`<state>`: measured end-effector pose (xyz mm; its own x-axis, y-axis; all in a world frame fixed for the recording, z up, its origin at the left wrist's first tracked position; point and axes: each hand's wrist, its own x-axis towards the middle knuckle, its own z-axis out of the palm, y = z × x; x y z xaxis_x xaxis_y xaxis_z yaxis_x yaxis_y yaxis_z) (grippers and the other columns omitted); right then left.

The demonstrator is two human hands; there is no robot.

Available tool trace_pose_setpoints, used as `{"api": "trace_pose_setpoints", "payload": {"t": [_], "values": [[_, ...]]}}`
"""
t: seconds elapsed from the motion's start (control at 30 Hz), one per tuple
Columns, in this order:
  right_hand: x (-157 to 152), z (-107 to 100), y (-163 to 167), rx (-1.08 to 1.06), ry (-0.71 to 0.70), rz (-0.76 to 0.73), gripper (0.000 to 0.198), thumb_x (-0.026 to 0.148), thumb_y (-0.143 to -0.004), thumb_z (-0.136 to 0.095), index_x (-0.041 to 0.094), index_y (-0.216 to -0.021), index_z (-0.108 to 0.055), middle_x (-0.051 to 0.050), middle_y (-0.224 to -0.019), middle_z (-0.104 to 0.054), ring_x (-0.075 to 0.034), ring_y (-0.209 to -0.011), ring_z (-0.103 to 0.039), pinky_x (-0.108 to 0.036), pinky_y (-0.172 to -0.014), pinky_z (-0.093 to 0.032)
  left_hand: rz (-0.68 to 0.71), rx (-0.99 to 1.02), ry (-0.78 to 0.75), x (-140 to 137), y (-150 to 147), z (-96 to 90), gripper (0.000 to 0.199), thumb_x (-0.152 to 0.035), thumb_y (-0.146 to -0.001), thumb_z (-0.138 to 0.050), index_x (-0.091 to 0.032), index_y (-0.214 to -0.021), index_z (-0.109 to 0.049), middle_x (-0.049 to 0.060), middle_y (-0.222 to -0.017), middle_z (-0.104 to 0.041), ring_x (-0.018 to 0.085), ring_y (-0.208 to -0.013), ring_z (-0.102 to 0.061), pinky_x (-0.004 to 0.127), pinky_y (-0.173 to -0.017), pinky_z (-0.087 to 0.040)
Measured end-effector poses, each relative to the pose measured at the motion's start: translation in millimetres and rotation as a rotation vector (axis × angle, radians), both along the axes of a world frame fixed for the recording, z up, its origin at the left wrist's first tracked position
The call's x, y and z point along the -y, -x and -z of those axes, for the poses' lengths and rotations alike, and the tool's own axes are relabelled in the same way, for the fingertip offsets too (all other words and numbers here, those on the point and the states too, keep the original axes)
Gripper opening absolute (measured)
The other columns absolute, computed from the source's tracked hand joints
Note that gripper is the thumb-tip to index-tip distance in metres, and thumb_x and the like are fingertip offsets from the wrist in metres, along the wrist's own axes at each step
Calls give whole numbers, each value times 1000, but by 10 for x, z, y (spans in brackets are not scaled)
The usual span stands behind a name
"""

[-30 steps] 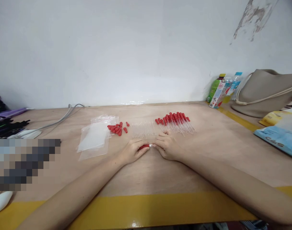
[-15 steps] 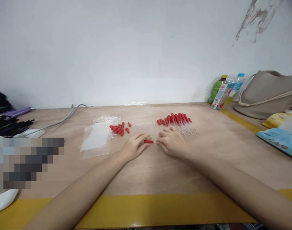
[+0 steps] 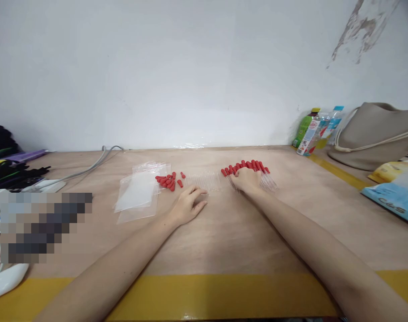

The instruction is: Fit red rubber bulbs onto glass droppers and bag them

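Observation:
My left hand [image 3: 187,205] rests on the table with its thumb and fingers apart and nothing between them. In front of it lie a small heap of red rubber bulbs [image 3: 170,181] and a row of thin clear glass tubes [image 3: 205,180]. My right hand [image 3: 246,179] reaches over the group of assembled droppers [image 3: 257,166], whose red bulbs point toward the wall and whose clear stems point toward me. Its fingers are bent down and partly hidden, so whether a dropper is between them is unclear.
Clear plastic bags [image 3: 138,192] lie left of the bulbs. A grey cable [image 3: 90,167] and a white power strip [image 3: 51,184] are farther left. At the right stand bottles [image 3: 309,132], a grey bag [image 3: 374,129] and a blue packet [image 3: 391,197].
My right hand has moved right and away from me, from beside my left hand to the droppers. The single dropper between my hands is gone from there. My left hand stays, its fingers now free.

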<state>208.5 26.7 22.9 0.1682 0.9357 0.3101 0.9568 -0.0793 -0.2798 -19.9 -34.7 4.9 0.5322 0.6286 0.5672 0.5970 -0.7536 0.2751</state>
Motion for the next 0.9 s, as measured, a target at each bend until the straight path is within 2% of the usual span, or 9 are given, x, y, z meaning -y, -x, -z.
{"api": "trace_pose_setpoints", "payload": {"t": [0.13,0.2,0.33,0.47,0.6,0.73,0.9], "values": [[-22,49,-46,44,15,16,39,46,-76,-43,16,-62,-64,-10,-67,-64,-23,-67,-57,-40,-74,-28,-24,6,-57,-8,20,-15,20,-25,-80,-53,-19,-98,-57,6,-89,-55,17,-80,-52,30,-73,-44],[-11,50,-72,50,22,17,42,50,-76,-43,16,-62,-63,-10,-67,-63,-23,-69,-57,-41,-75,-27,-81,3,-102,-13,44,-42,21,-29,-78,-56,-19,-96,-57,6,-89,-56,19,-83,-51,32,-76,-42],[54,38,-36,37,-52,-27,43,51,-79,-40,17,-61,-60,-8,-66,-63,-21,-66,-56,-39,-74,-26,-346,-6,-182,-49,150,-113,17,-31,-76,-56,-19,-88,-57,5,-87,-58,22,-86,-50,37,-80,-38],[170,29,141,2,-118,-150,33,42,-81,-42,18,-66,-60,-4,-68,-64,-18,-66,-56,-38,-75,-24,-628,-13,-153,-134,317,-154,17,-25,-67,-58,-19,-82,-53,6,-83,-57,25,-85,-49,38,-75,-36],[315,34,424,1,-135,-292,24,35,-80,-47,19,-70,-61,-4,-73,-65,-18,-71,-56,-37,-76,-24,-794,-5,-129,-225,446,-151,13,-23,-67,-54,-19,-80,-56,7,-84,-56,27,-88,-47,39,-75,-34],[452,70,771,-4,-168,-482,26,38,-82,-47,21,-76,-64,-4,-75,-66,-18,-74,-55,-39,-80,-23,-799,-33,-172,-275,484,-125,19,-29,-73,-52,-21,-87,-63,9,-92,-55,28,-94,-45,42,-79,-32],[532,105,1069,110,-235,-717,37,46,-84,-42,24,-110,-58,-7,-90,-62,-20,-83,-52,-38,-78,-25,-696,-201,-248,-292,478,-89,26,-29,-80,-48,-29,-100,-64,11,-117,-48,31,-109,-38,51,-88,-22]]}}
